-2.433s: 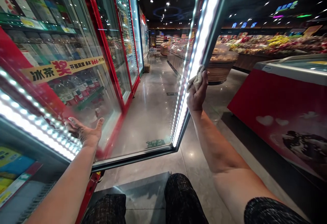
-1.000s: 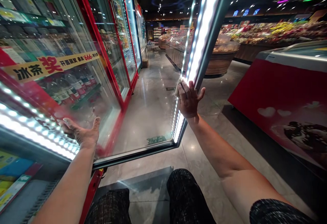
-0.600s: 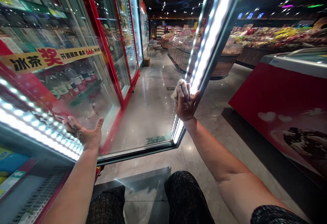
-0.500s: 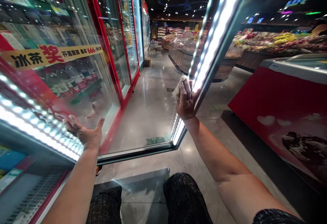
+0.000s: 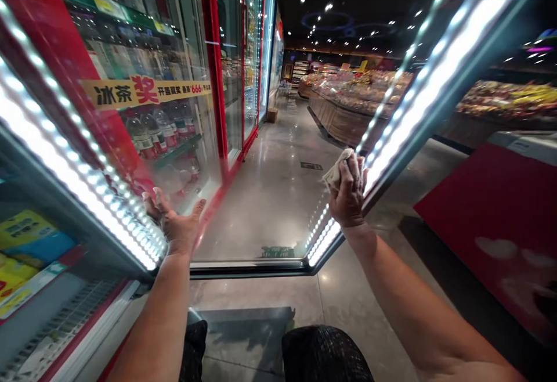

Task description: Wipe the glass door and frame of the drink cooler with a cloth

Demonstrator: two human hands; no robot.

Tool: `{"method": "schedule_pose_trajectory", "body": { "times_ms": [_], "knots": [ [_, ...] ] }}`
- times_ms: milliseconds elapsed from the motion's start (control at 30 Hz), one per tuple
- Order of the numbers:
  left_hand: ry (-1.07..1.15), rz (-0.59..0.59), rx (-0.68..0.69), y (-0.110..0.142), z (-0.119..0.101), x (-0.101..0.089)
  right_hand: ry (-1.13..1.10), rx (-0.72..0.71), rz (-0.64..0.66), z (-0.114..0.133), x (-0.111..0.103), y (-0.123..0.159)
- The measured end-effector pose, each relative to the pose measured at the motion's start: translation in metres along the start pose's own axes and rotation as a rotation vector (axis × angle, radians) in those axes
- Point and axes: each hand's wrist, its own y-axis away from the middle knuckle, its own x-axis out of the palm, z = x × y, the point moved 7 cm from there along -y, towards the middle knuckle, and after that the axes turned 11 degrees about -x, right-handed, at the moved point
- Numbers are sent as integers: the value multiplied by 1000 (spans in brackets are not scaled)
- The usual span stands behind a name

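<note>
An open glass cooler door (image 5: 270,196) stands in front of me, with lit LED strips along both side edges. My right hand (image 5: 348,196) presses a crumpled beige cloth (image 5: 337,168) against the door's right LED edge (image 5: 418,115). My left hand (image 5: 176,222) rests flat, fingers spread, on the glass by the left LED edge (image 5: 87,184). Through the glass I see the shiny aisle floor.
Red-framed coolers (image 5: 217,80) with bottled drinks line the left. A shelf (image 5: 30,254) with yellow and blue packs sits inside the open cooler. A red chest freezer (image 5: 500,219) stands on the right, with produce displays (image 5: 348,97) farther back. My knees (image 5: 322,353) show at the bottom.
My right hand has kept sliding the cloth along the door's right LED edge, down then slightly up. My view has swung left and tilted. My left hand stays on the glass.
</note>
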Motion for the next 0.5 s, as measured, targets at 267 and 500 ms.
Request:
{"method": "schedule_pose_trajectory", "body": {
  "times_ms": [267, 500],
  "knots": [
    [21, -6, 5, -7, 1, 2, 51, -29, 13, 15, 7, 10],
    [-100, 91, 21, -9, -16, -1, 1, -27, -81, 24, 12, 9]
  ]
}}
